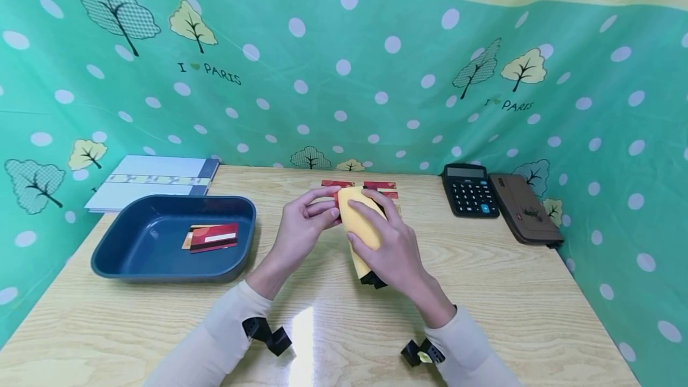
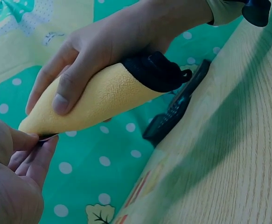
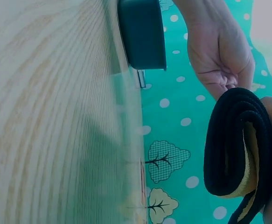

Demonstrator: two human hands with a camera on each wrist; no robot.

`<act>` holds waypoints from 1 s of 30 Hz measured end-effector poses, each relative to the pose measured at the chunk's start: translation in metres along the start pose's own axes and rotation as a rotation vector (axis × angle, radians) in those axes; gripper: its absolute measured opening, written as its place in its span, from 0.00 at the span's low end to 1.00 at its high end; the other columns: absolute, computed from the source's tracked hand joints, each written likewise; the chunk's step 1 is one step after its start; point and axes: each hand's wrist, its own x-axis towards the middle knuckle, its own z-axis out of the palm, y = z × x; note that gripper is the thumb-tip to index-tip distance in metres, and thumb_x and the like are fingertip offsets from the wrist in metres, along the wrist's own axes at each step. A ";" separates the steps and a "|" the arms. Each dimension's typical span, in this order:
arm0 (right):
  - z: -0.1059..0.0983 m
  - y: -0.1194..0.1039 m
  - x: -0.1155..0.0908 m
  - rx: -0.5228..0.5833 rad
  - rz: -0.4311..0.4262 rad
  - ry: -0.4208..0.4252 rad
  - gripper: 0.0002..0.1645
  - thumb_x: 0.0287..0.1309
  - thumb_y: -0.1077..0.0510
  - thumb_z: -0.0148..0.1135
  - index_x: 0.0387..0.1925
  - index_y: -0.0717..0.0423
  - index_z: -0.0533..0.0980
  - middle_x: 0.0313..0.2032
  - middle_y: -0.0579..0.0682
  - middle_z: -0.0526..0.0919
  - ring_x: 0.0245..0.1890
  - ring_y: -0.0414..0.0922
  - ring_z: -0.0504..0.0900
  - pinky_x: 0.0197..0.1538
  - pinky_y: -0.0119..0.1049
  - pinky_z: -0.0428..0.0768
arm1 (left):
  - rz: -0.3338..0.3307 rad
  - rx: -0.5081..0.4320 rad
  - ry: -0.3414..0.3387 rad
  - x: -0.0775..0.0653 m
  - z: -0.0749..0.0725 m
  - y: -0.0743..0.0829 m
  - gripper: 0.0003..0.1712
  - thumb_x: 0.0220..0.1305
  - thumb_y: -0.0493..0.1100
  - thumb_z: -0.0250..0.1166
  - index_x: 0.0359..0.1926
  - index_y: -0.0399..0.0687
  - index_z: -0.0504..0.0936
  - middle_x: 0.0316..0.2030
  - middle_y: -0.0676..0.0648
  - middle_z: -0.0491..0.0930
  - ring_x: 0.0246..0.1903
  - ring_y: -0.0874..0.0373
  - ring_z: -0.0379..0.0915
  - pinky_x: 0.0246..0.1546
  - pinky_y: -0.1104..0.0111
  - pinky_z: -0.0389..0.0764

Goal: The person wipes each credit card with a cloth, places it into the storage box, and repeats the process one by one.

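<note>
My right hand (image 1: pixel 389 240) grips a folded yellow cloth (image 1: pixel 362 229) with black edging, held above the table. The right wrist view shows the rolled layers of its black edge (image 3: pixel 229 140) end-on. At the cloth's far end, my left hand (image 1: pixel 307 220) pinches a thin red card (image 1: pixel 337 199) between thumb and fingers. Most of that card is hidden by the hand and the cloth; in the left wrist view only a thin edge shows beneath the cloth tip. Behind the hands, red cards (image 1: pixel 383 186) lie on the table, partly covered by the cloth in the head view.
At the left stands a blue tray (image 1: pixel 161 273) with a few overlapping cards (image 1: pixel 215 237) inside. A pale blue folder (image 1: pixel 156 175) lies behind it. A black calculator (image 1: pixel 470 191) and a brown wallet (image 1: pixel 524 208) sit at the back right. A polka-dot curtain (image 1: pixel 344 112) hangs behind the table.
</note>
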 end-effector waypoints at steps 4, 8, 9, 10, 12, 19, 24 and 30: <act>-0.001 0.003 0.001 -0.004 -0.004 0.018 0.34 0.55 0.54 0.77 0.65 0.42 0.79 0.69 0.51 0.74 0.36 0.44 0.83 0.24 0.25 0.71 | 0.002 0.006 0.001 0.000 0.000 0.001 0.23 0.69 0.26 0.63 0.63 0.39 0.80 0.51 0.33 0.87 0.46 0.58 0.89 0.52 0.62 0.90; -0.003 0.007 0.002 -0.007 0.015 0.030 0.34 0.55 0.54 0.77 0.65 0.41 0.79 0.69 0.50 0.74 0.39 0.46 0.85 0.24 0.27 0.73 | -0.007 0.031 0.006 0.001 -0.001 0.002 0.23 0.69 0.26 0.63 0.63 0.39 0.79 0.51 0.32 0.87 0.46 0.54 0.89 0.52 0.61 0.90; -0.004 0.009 0.002 -0.009 0.024 0.032 0.34 0.56 0.54 0.77 0.65 0.41 0.78 0.69 0.50 0.74 0.41 0.46 0.85 0.25 0.28 0.75 | -0.011 0.039 0.010 0.001 -0.001 0.002 0.23 0.68 0.26 0.63 0.63 0.39 0.80 0.51 0.32 0.86 0.47 0.53 0.89 0.52 0.61 0.90; -0.005 0.010 0.002 -0.010 0.033 0.033 0.34 0.56 0.54 0.77 0.65 0.41 0.78 0.69 0.50 0.73 0.43 0.47 0.85 0.27 0.29 0.77 | -0.015 0.045 0.013 0.001 -0.001 0.003 0.23 0.68 0.27 0.64 0.63 0.40 0.80 0.51 0.32 0.86 0.48 0.52 0.89 0.52 0.61 0.90; -0.007 0.013 0.003 -0.014 0.052 0.038 0.34 0.56 0.54 0.77 0.66 0.41 0.78 0.70 0.50 0.73 0.46 0.49 0.85 0.29 0.33 0.80 | -0.022 0.055 0.015 0.000 -0.001 0.004 0.23 0.68 0.27 0.64 0.63 0.41 0.80 0.51 0.31 0.86 0.50 0.48 0.88 0.52 0.62 0.90; -0.013 0.021 0.005 -0.002 0.092 0.078 0.35 0.56 0.55 0.76 0.66 0.42 0.78 0.69 0.50 0.74 0.53 0.52 0.85 0.33 0.41 0.83 | -0.039 0.070 0.011 -0.001 -0.002 0.007 0.23 0.69 0.28 0.64 0.63 0.42 0.81 0.51 0.32 0.86 0.55 0.37 0.84 0.50 0.65 0.90; -0.016 0.027 0.006 0.002 0.089 0.114 0.35 0.56 0.57 0.76 0.65 0.44 0.78 0.69 0.51 0.75 0.56 0.53 0.84 0.32 0.43 0.83 | -0.047 0.084 0.011 -0.002 -0.002 0.009 0.23 0.68 0.28 0.64 0.63 0.42 0.81 0.52 0.32 0.86 0.52 0.45 0.87 0.50 0.65 0.90; -0.018 0.032 0.006 -0.013 0.121 0.106 0.34 0.56 0.56 0.76 0.65 0.44 0.79 0.68 0.52 0.75 0.49 0.53 0.84 0.32 0.41 0.81 | -0.069 0.121 0.030 0.000 -0.003 0.009 0.23 0.68 0.30 0.65 0.62 0.45 0.82 0.51 0.34 0.87 0.48 0.55 0.88 0.50 0.68 0.89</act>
